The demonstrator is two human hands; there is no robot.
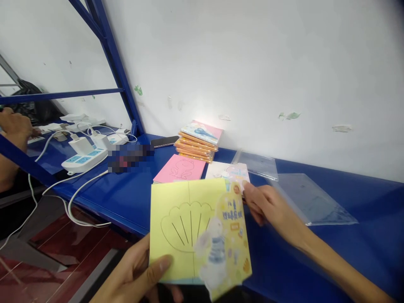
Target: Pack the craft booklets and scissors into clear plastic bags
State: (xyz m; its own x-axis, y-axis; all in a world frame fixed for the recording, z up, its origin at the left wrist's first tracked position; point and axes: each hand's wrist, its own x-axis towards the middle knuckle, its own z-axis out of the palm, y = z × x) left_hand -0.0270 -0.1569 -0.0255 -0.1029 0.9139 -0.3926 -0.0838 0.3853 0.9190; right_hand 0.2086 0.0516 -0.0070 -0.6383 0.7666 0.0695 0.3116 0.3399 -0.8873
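My left hand grips the lower left edge of a yellow craft sheet printed with a scalloped shell outline, its thumb lying on the paper. A printed yellow booklet cover with a cartoon figure overlaps the sheet's right side. My right hand pinches that cover's upper right corner. Just beyond the sheet lie a pink sheet with a line drawing and a pale printed pack, both on the blue table. Loose clear plastic sleeves lie to the right of my right hand.
Several orange-edged booklets are stacked against the white wall. A white power strip with plugged-in chargers and a phone sit further left. Another person's hand is at the far left. Blue metal shelf framing rises there.
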